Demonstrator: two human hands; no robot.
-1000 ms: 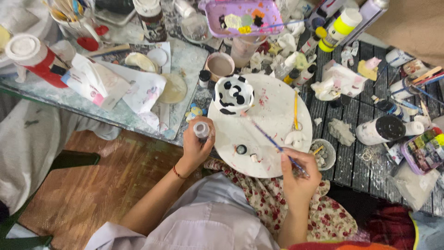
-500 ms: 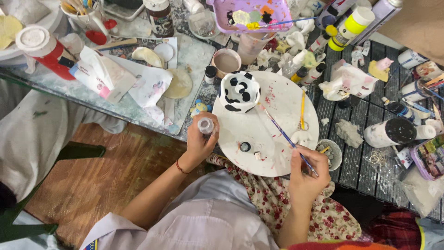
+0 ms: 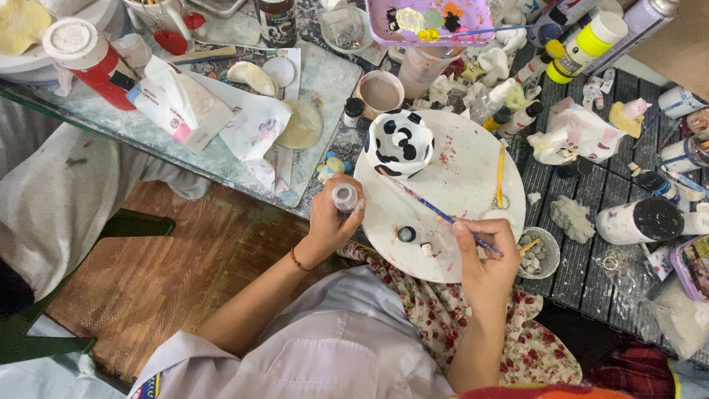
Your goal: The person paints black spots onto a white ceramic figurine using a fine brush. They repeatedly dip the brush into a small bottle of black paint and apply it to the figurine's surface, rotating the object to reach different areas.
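Left hand (image 3: 329,222): fingers wrapped round a small clear jar (image 3: 344,196), held upright just off the near-left edge of the disc (image 3: 473,174).
Right hand (image 3: 484,255): fingers pinching a brush (image 3: 436,210) near its rear end; the tip points up-left toward the bowl (image 3: 399,142).
Bowl: white with black patches, standing on the disc's far-left part.
Jar handling: likely light, rigid and smooth, possibly slippery; best gripped round the body.
Brush handling: thin, stiff and light; a pinch nearer the bristles should steady it.
Bowl handling: looks fragile, paint perhaps wet; hold by the rim or inside.
Nearby: black cap (image 3: 406,234) on the disc, yellow brush (image 3: 500,174), palette (image 3: 432,18) at the bench's far side.
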